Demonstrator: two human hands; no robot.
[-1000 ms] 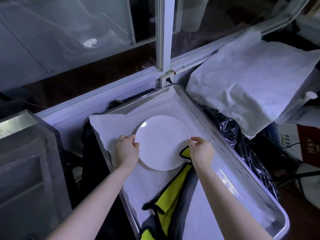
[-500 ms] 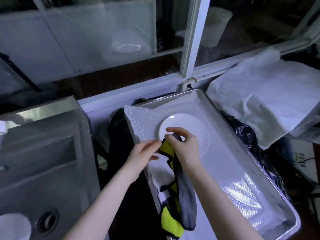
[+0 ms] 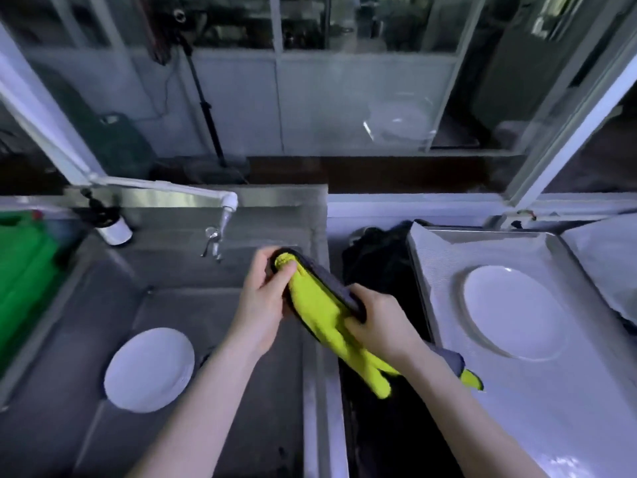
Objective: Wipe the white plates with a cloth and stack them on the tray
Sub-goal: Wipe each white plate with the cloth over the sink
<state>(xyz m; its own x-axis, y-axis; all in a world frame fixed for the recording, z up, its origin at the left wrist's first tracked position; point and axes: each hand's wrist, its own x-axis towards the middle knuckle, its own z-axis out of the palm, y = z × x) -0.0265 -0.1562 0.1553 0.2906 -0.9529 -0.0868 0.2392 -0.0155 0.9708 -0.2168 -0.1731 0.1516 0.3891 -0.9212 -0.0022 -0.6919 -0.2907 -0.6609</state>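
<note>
Both hands hold a yellow and grey cloth above the sink's right edge. My left hand pinches its upper end, and my right hand grips it lower down, with the loose end hanging toward me. One white plate lies on the white liner inside the metal tray at the right. A second white plate lies on the bottom of the steel sink at the lower left.
A tap reaches over the sink from the left wall. A green container stands at the far left, with a small white bottle beside it. Black plastic fills the gap between sink and tray. Glass panes run along the back.
The view has swung left from the tray to the sink. Both hands left the plate on the tray, lifted the cloth and carried it left over the sink edge.
</note>
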